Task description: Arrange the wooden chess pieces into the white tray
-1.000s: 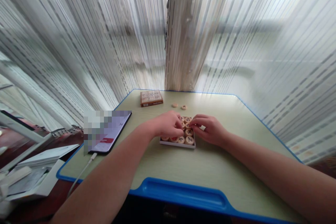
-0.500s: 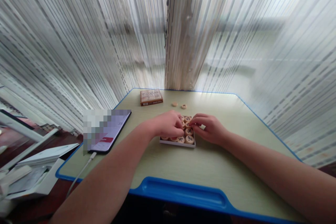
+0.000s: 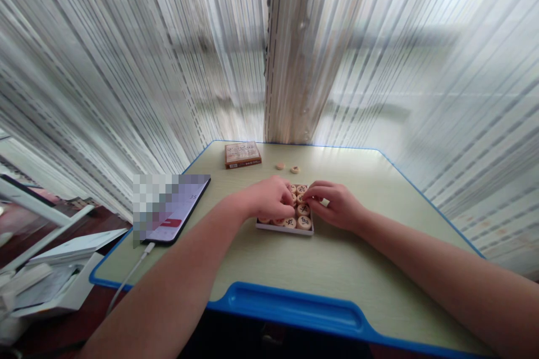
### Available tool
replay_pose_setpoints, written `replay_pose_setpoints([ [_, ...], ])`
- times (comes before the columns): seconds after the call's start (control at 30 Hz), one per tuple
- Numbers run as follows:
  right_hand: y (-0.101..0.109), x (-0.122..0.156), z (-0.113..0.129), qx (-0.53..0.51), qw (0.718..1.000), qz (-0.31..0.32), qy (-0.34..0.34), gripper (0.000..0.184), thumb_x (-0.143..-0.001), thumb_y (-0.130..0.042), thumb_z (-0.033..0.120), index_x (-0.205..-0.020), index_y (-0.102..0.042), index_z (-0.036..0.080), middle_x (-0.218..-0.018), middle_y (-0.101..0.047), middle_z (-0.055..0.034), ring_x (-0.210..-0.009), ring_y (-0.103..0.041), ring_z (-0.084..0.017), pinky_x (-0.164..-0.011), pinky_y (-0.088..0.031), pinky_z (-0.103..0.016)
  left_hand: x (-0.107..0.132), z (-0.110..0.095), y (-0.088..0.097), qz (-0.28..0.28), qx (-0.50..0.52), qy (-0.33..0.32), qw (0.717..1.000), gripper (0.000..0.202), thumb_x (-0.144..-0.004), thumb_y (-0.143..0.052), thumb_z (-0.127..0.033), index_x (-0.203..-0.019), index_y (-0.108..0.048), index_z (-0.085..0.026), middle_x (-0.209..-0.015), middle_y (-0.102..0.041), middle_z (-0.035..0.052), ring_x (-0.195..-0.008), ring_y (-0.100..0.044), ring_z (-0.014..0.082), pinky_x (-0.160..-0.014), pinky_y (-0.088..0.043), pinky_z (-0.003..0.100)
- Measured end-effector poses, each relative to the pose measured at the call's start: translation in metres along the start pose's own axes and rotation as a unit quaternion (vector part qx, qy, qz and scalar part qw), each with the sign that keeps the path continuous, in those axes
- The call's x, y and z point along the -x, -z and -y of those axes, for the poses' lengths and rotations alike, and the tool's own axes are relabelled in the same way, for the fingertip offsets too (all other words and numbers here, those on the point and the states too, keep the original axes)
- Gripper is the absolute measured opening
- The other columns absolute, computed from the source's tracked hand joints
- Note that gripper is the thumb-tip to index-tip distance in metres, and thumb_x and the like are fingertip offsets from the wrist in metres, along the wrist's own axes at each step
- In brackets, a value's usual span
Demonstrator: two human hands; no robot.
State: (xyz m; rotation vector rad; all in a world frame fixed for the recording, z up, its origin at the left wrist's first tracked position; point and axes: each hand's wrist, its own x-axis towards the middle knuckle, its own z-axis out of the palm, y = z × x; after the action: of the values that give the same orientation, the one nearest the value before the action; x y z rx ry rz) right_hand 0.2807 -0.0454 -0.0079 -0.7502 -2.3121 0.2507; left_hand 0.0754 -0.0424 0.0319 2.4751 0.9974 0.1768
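A shallow white-edged box tray stands mid-table, filled with rows of round wooden Chinese chess pieces marked with characters. My left hand reaches over the tray from the left, its fingers curled down among the pieces; it covers much of that side, and what the fingertips grip is hidden. From the right, my right hand has its thumb and fingertips drawn together on a piece in the right-hand column. Two loose pieces lie behind the tray: a plain-looking one and one with a dark character.
A brown printed box lid lies at the table's back left. At the left edge rests a tablet with a white cable plugged in. The table has a blue rim with a moulded groove in front. Curtains hang behind.
Almost nothing differs. Both hands keep their places at the tray, with only a slight shift of the fingers and the view.
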Motion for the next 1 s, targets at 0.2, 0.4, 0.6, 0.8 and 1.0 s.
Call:
replay_pose_setpoints([
  [0.2,0.000,0.000,-0.001,0.004,1.000,0.003,0.003,0.018,-0.079,-0.050,0.014,-0.079,-0.068,0.017,-0.075,-0.064,-0.0050,-0.061,-0.056,-0.011,-0.058,-0.047,-0.023,-0.001,0.002,-0.001,-0.064,-0.026,0.003,0.998,0.024,-0.072,-0.051,-0.021,-0.076,-0.074,-0.017,-0.082,-0.061,0.0031,-0.074,-0.056,0.0140,-0.071,-0.044,0.024],
  [0.4,0.000,0.000,-0.002,0.010,1.000,0.012,-0.002,0.016,-0.079,-0.051,0.015,-0.080,-0.067,0.017,-0.077,-0.065,-0.0055,-0.062,-0.056,-0.011,-0.058,-0.047,-0.023,0.002,0.007,0.005,-0.156,-0.170,0.134,0.964,0.030,-0.079,-0.046,-0.028,-0.087,-0.072,-0.015,-0.094,-0.062,0.0098,-0.092,-0.055,0.0228,-0.082,-0.044,0.032],
  [0.6,-0.001,0.000,-0.002,0.009,1.000,0.011,0.000,0.017,-0.079,-0.051,0.014,-0.080,-0.067,0.016,-0.078,-0.065,-0.0064,-0.062,-0.057,-0.011,-0.059,-0.047,-0.023,0.007,0.016,0.009,-0.131,-0.271,0.281,0.911,0.039,-0.080,-0.046,-0.029,-0.112,-0.062,-0.014,-0.114,-0.056,0.0185,-0.108,-0.049,0.0336,-0.086,-0.044,0.043],
  [0.8,0.000,0.000,-0.002,0.014,1.000,0.015,0.002,0.017,-0.078,-0.051,0.014,-0.080,-0.067,0.015,-0.076,-0.065,-0.0060,-0.061,-0.056,-0.011,-0.058,-0.047,-0.023,0.008,0.017,0.006,-0.076,-0.291,0.354,0.886,0.039,-0.080,-0.043,-0.019,-0.114,-0.062,-0.013,-0.117,-0.056,0.0196,-0.108,-0.053,0.0308,-0.083,-0.048,0.039],
  [1.0,0.000,0.000,-0.001,0.015,1.000,0.015,-0.002,0.018,-0.079,-0.050,0.015,-0.081,-0.068,0.015,-0.077,-0.065,-0.0063,-0.060,-0.057,-0.011,-0.057,-0.047,-0.022,0.006,0.016,0.004,-0.036,-0.229,0.371,0.899,0.039,-0.080,-0.040,-0.016,-0.111,-0.064,-0.014,-0.114,-0.062,0.0181,-0.100,-0.061,0.0279,-0.079,-0.051,0.037],
])
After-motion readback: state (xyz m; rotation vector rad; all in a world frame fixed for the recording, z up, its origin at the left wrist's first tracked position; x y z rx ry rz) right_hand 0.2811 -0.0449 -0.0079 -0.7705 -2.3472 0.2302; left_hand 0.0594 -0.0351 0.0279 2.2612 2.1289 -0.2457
